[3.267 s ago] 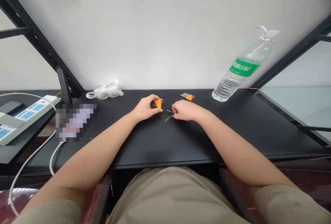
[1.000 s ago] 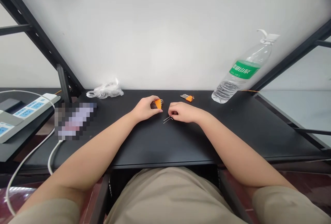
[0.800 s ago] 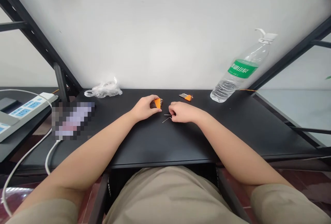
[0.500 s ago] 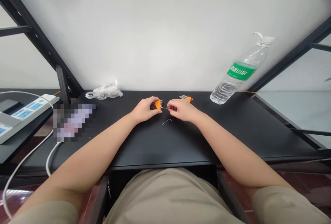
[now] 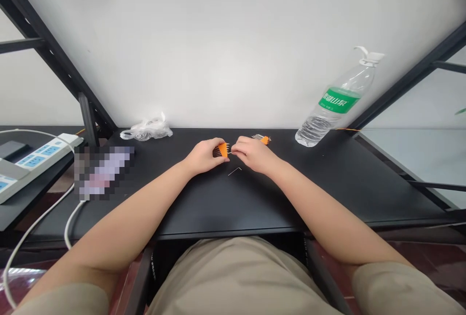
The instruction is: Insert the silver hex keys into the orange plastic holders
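Between the thumb and fingers of my left hand (image 5: pixel 206 156) is an orange hex key holder (image 5: pixel 223 150), with several metal keys sticking out of it. My right hand (image 5: pixel 254 154) pinches a thin hex key (image 5: pixel 229 153) right beside the holder; most of that key is hidden by the fingers. On the black table below the hands lies a loose L-shaped hex key (image 5: pixel 235 171). Just behind my right hand rests a second orange holder (image 5: pixel 266 140) with several keys in it.
A large water bottle (image 5: pixel 329 106) with a green label stands at the back right by the wall. A crumpled clear plastic bag (image 5: pixel 147 128) lies at the back left. Further left are a blurred-out object (image 5: pixel 104 172), a white cable (image 5: pixel 69 225) and a power strip (image 5: pixel 45 155).
My right hand has moved slightly left, closer to the holder, and less of the thin key shows between the hands. The left hand's holder has turned a little.
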`<state>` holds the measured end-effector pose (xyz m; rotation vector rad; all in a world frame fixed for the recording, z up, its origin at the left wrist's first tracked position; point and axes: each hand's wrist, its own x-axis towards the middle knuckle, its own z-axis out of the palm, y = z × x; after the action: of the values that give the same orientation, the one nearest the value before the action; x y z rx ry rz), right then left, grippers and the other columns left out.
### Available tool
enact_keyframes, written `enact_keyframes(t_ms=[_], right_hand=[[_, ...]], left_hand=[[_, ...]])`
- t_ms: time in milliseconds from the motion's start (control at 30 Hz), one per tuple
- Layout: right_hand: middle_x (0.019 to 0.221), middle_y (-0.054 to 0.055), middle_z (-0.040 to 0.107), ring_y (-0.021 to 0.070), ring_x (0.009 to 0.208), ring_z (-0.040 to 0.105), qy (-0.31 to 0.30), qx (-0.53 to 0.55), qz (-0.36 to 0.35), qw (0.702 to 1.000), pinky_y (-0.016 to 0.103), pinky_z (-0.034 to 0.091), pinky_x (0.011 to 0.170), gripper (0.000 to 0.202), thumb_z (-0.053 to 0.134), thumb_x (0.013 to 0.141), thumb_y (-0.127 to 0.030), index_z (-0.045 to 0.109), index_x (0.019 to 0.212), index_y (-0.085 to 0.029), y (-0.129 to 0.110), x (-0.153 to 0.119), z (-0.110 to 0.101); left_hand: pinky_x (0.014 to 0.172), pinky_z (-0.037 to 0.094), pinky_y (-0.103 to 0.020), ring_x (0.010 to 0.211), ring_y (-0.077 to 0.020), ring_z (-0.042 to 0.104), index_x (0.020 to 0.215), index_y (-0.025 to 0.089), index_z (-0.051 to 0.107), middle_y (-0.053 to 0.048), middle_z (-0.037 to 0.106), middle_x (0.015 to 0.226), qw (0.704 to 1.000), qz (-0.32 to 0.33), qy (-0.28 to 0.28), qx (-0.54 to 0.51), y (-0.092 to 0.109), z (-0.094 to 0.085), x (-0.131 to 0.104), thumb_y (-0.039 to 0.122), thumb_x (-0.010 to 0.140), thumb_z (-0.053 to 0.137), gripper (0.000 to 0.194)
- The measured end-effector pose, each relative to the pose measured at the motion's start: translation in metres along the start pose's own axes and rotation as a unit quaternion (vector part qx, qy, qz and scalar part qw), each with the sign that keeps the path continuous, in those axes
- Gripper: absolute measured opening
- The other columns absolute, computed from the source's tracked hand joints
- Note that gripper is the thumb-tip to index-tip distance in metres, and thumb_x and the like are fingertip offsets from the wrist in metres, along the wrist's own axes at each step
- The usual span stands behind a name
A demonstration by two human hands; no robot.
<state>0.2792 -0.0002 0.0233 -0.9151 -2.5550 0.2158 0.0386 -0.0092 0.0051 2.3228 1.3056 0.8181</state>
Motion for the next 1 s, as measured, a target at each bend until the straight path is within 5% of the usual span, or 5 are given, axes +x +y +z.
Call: enact_keyframes(t_ms=[200,400,833,1000], right_hand=[[0.098,0.005,0.067,0.0184,0.083,0.06,0.042,0.095,0.043,0.994,0.031,0.045,0.075,0.012,0.059,0.097,-0.024,0.069,0.103,-0.021,0.0,0.004,0.011],[0.099,0.007,0.071,0.0199,0.087,0.063,0.057,0.056,0.033,0.996,0.033,0.045,0.079,0.019,0.054,0.102,-0.025,0.072,0.101,-0.02,0.009,0.003,0.02],[0.098,0.013,0.068,0.0219,0.077,0.06,-0.067,-0.122,0.006,0.99,0.034,0.037,0.064,0.024,0.045,0.105,-0.023,0.069,0.104,-0.016,-0.019,0.003,0.022],[0.101,0.011,0.067,0.0211,0.081,0.061,-0.065,-0.075,0.037,0.994,0.033,0.04,0.067,0.015,0.052,0.101,-0.023,0.067,0.105,-0.019,-0.018,0.003,0.003]], left_hand=[[0.094,0.055,-0.039,0.105,-0.0255,0.07,0.124,0.024,0.065,-0.004,0.074,0.116,1.0,-0.003,0.02,-0.01,-0.003,0.0,0.001,0.049,0.081,0.079,0.051],[0.096,0.054,-0.039,0.105,-0.0249,0.069,0.124,0.023,0.064,-0.005,0.074,0.117,0.999,-0.013,0.034,-0.018,-0.005,-0.002,0.001,0.051,0.08,0.079,0.055],[0.09,0.055,-0.038,0.098,-0.0247,0.07,0.117,0.027,0.067,-0.002,0.075,0.109,0.999,-0.005,0.028,0.018,-0.001,0.0,0.0,0.043,0.081,0.076,0.041],[0.09,0.055,-0.037,0.097,-0.0234,0.071,0.117,0.026,0.066,-0.002,0.075,0.109,0.999,-0.003,0.035,0.01,-0.001,-0.001,0.001,0.044,0.084,0.074,0.039]])
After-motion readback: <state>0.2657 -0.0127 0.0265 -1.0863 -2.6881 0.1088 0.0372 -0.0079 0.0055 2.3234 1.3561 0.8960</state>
